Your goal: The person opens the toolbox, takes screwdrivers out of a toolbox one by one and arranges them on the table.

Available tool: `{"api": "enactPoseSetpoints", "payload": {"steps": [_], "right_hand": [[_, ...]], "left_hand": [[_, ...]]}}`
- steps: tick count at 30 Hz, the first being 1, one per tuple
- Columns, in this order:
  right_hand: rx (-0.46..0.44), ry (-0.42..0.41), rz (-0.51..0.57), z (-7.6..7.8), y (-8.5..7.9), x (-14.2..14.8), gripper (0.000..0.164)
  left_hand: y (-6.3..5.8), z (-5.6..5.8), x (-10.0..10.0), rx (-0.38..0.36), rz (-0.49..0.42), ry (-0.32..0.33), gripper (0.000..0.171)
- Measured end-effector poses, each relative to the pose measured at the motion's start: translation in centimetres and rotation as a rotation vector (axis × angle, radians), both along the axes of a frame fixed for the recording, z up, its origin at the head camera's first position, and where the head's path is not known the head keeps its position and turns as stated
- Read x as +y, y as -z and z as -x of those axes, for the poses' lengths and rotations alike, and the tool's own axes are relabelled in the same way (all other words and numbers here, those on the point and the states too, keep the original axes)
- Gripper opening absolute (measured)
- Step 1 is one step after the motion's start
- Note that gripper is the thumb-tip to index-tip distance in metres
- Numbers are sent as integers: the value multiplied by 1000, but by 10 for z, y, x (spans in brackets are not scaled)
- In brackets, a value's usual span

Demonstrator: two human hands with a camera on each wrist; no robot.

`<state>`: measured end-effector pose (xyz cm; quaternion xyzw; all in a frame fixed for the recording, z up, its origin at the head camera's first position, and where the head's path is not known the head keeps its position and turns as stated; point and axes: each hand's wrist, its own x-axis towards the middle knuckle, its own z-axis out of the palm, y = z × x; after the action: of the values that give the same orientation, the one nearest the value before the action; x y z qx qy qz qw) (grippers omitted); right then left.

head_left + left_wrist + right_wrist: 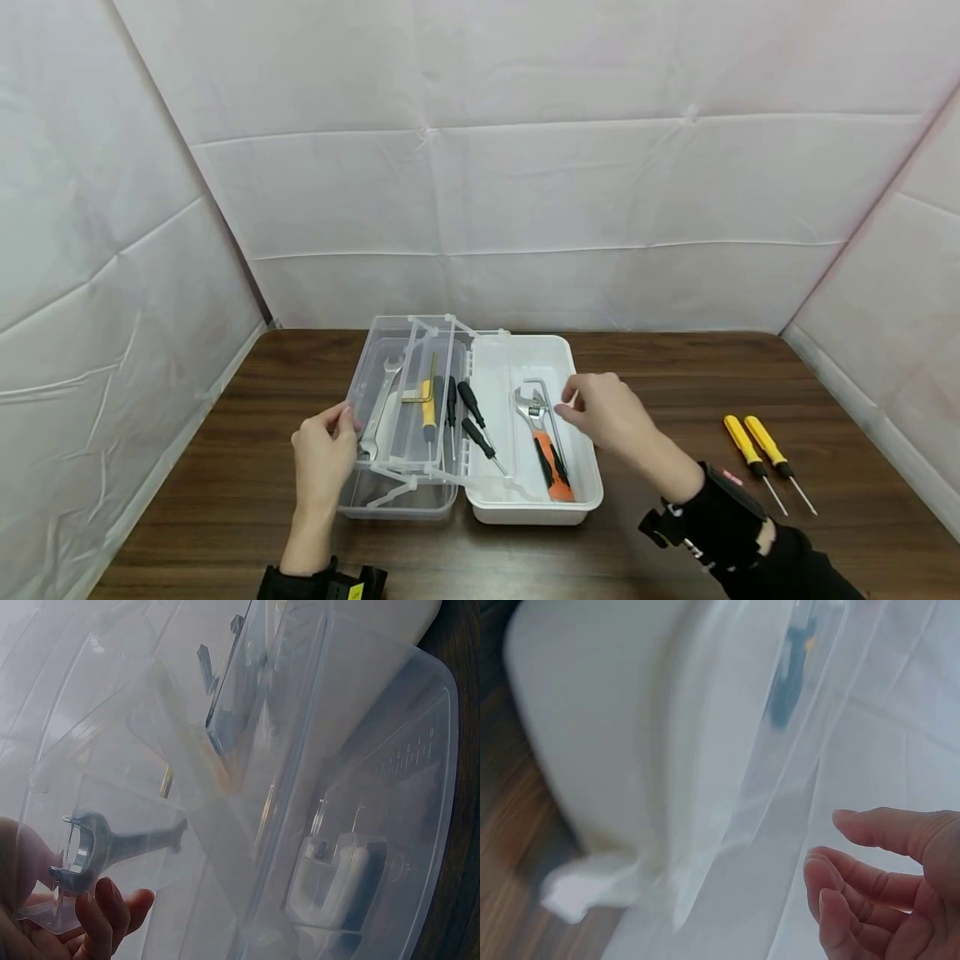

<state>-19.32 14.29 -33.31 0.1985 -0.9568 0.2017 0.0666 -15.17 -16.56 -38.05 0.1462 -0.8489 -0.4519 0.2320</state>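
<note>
A toolbox with a white base (532, 516) stands unfolded on the table. To its left is the clear lid (401, 510), with a clear plastic tray (392, 322) raised above it on folding arms. My left hand (324, 454) pinches the tray's left edge, beside a wrench (90, 851) lying inside. A brass hex key (432, 379) and a yellow-handled screwdriver (428, 410) also show there. My right hand (603, 408) hovers over the base's right rim, fingers loosely bent and holding nothing. Nearest to it are a silver hex key (553, 417) and an orange-handled adjustable wrench (555, 471).
Two screwdrivers with yellow handles (741, 439) lie side by side on the right of the wooden table (675, 533). Black-handled screwdrivers (471, 402) lie near the hinge. A white cloth wall (525, 192) encloses the back and sides.
</note>
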Motion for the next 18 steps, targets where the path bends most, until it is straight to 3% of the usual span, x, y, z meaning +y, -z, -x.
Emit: {"api": "enactPoseSetpoints", "payload": {"steps": [9,12,18], "right_hand": [[-46,-338,-6,-2,3,-49,10],[-62,-380,-10,-2,6,-61,12],[-54,-372,-40,-3,14,-76,22]], "left_hand": [[1,1,0,12,10,-4,26],[2,1,0,10,10,-3,26],[1,1,0,4,2,-3,26]]}}
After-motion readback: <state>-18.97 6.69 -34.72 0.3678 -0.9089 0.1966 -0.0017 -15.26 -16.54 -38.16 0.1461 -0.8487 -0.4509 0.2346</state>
